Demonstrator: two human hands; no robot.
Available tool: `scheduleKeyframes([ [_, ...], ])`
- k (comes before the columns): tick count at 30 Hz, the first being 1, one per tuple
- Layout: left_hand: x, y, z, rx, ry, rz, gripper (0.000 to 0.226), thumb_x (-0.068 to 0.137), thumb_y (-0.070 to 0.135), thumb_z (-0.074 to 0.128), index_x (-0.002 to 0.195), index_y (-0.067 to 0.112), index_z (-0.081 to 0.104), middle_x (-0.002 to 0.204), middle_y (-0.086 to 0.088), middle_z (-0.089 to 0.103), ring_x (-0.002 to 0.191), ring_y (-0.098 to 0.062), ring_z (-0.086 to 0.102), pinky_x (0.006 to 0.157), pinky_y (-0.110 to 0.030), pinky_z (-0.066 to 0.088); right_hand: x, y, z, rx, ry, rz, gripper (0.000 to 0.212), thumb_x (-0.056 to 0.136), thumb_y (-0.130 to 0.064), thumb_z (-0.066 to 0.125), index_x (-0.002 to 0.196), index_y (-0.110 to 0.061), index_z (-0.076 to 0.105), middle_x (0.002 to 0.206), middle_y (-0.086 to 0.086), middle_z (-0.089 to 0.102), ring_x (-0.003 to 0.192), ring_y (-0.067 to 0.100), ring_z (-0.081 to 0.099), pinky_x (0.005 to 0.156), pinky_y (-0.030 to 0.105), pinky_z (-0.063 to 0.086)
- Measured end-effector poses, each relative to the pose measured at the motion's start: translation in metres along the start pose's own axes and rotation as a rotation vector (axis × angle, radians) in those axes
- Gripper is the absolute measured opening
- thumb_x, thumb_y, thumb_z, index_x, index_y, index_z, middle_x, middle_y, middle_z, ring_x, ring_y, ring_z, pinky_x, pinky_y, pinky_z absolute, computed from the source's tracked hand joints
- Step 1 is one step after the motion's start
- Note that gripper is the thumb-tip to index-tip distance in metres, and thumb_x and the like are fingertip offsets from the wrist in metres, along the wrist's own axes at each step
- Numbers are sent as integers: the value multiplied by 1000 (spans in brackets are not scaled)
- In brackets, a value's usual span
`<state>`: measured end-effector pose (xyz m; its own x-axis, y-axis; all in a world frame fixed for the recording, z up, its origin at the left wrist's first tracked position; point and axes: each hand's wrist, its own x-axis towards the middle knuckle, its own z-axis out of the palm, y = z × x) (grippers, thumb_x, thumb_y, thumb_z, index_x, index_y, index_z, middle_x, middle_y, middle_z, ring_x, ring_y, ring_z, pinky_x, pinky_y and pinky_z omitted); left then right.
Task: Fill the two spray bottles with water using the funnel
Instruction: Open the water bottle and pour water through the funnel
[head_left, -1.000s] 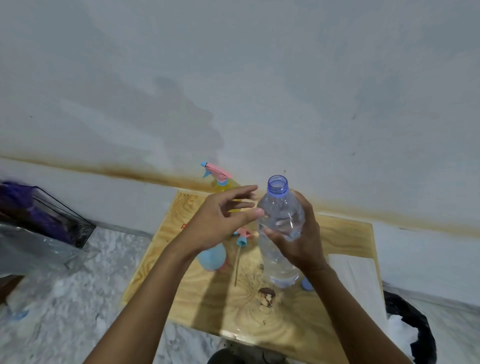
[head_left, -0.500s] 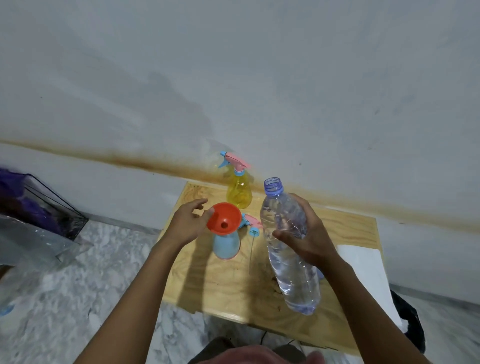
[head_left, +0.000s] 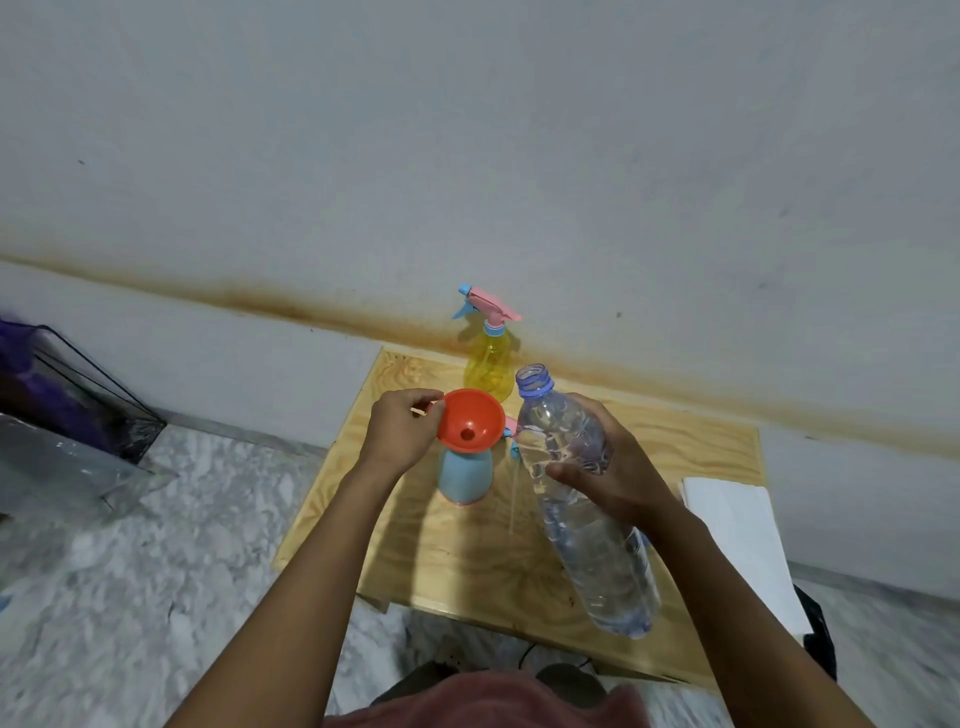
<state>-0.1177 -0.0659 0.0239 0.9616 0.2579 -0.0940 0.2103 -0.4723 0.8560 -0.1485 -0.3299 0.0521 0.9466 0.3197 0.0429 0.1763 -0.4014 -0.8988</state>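
Note:
An orange funnel (head_left: 470, 420) sits in the neck of a blue spray bottle (head_left: 464, 477) on the wooden table (head_left: 457, 561). My left hand (head_left: 400, 431) pinches the funnel's rim at its left side. My right hand (head_left: 613, 467) grips an uncapped clear water bottle (head_left: 587, 509), lifted and tilted, its mouth up beside the funnel. A yellow spray bottle (head_left: 488, 364) with a pink and blue trigger head stands at the table's far edge by the wall. The blue bottle's removed spray head (head_left: 510, 430) and tube lie partly hidden behind the water bottle.
A white sheet (head_left: 737, 535) lies on the table's right side. A dark wire basket (head_left: 78, 395) with purple contents stands on the marble floor at the left. A black bin (head_left: 818, 629) is at the lower right. The wall runs close behind the table.
My left hand left the water bottle and took the funnel's rim on the blue bottle. The right hand lifted the water bottle off the table and tilted it toward the funnel.

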Motion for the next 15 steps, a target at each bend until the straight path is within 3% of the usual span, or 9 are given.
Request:
scheduleKeyframes([
  [5,4,-4,1,-74,7,-42,17,91,15,68,104,9,77,91,1,71,89,-20,69,85,-34,57,4,4,6,-21,-39,12,72,72,-59,77,135,-47,43,127,-31,59,114,-1,63,89,22,55],
  [12,5,-4,2,-147,2,-80,13,91,14,68,100,10,77,85,4,70,75,-18,71,72,-27,59,9,4,11,-50,-103,49,62,73,-62,73,127,-63,42,120,-41,58,108,-6,64,84,15,53],
  [15,5,-6,3,-160,-2,-86,12,91,13,68,98,11,77,86,1,72,75,-19,72,72,-28,59,11,7,11,-64,-122,66,63,71,-68,72,126,-63,43,123,-36,60,111,-5,62,91,25,53],
])
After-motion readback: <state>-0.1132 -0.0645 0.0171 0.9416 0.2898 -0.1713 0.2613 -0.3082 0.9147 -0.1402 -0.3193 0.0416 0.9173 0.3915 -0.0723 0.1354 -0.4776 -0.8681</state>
